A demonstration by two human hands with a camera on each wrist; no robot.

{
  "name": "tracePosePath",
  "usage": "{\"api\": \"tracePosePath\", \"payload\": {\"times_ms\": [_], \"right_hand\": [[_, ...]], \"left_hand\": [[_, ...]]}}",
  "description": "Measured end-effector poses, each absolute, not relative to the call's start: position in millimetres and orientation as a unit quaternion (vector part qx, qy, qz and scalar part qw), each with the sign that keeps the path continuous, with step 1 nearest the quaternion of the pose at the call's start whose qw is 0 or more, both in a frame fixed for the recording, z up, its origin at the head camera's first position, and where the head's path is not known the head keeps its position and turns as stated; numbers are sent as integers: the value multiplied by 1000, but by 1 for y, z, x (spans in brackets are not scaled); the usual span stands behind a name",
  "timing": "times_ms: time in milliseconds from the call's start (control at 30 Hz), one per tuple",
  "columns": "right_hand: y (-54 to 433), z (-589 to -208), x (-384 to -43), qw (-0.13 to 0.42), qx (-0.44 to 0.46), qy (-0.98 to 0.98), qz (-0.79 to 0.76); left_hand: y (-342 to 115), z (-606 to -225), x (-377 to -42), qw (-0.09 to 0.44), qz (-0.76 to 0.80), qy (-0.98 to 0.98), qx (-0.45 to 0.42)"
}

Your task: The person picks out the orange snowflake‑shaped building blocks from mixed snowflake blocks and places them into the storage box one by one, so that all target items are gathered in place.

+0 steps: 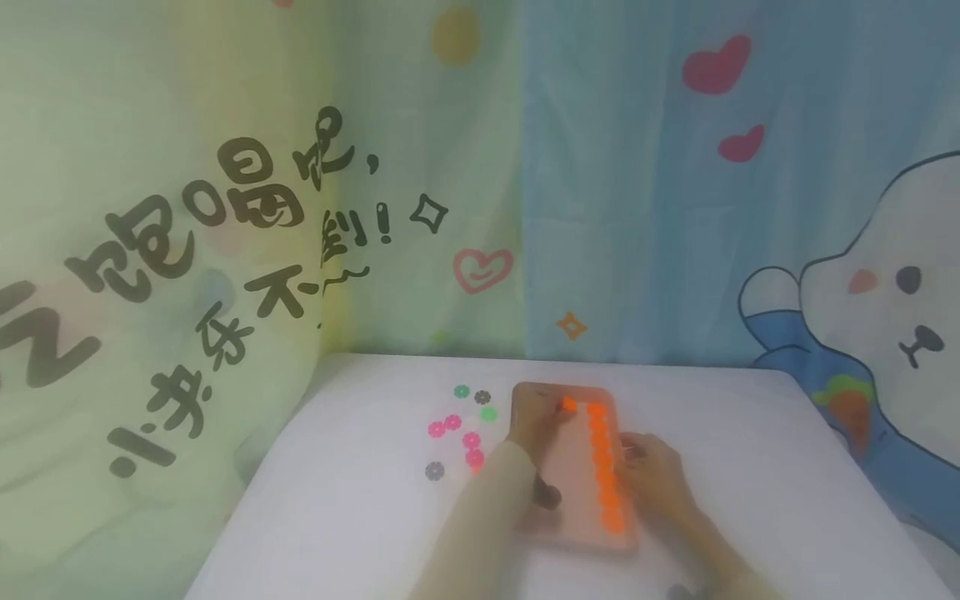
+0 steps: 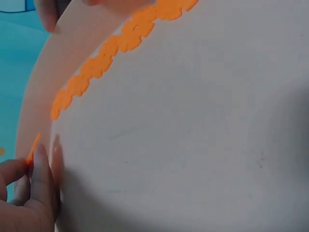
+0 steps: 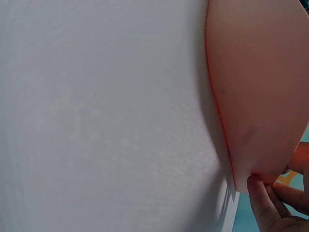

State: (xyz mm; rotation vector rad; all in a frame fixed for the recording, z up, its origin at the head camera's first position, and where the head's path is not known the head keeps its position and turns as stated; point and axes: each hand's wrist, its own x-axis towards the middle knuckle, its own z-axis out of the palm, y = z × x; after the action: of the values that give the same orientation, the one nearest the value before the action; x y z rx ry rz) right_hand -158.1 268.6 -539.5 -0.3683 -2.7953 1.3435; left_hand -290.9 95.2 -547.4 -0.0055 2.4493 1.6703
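Observation:
My left hand (image 1: 534, 415) reaches over the far left part of a pink tray (image 1: 573, 492). Between thumb and fingers it pinches an orange flower-shaped plastic disc (image 1: 569, 404); in the left wrist view this disc (image 2: 34, 149) shows edge-on at the fingertips. A row of orange flower-shaped discs (image 1: 602, 458) runs along the tray's right side, overlapping in this view. On the outside of that side, my right hand (image 1: 660, 477) grips the tray wall (image 3: 256, 96), one finger against its outer face and another at the rim.
Left of the tray lie loose flower-shaped discs: several pink ones (image 1: 471, 440), a green one (image 1: 461, 391), a light green one (image 1: 488, 413), a brown one (image 1: 482, 397) and a grey one (image 1: 435, 471). The white table (image 1: 337, 500) meets a printed curtain (image 1: 630, 208) behind.

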Motion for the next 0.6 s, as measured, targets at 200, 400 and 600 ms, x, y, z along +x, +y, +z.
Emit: {"api": "tracePosePath", "payload": {"times_ms": [200,400,600], "right_hand": [[273,-545,-160,11,-112,-893,437],[271,-542,-158,14,-110,-893,436],[272,-546,-159,28,-100,-896,431]], "left_hand": [[111,-561,-300,-28,610,792,7],[116,-565,-309,45,613,788,-31],[121,-567,-310,28,594,804,-9]]}}
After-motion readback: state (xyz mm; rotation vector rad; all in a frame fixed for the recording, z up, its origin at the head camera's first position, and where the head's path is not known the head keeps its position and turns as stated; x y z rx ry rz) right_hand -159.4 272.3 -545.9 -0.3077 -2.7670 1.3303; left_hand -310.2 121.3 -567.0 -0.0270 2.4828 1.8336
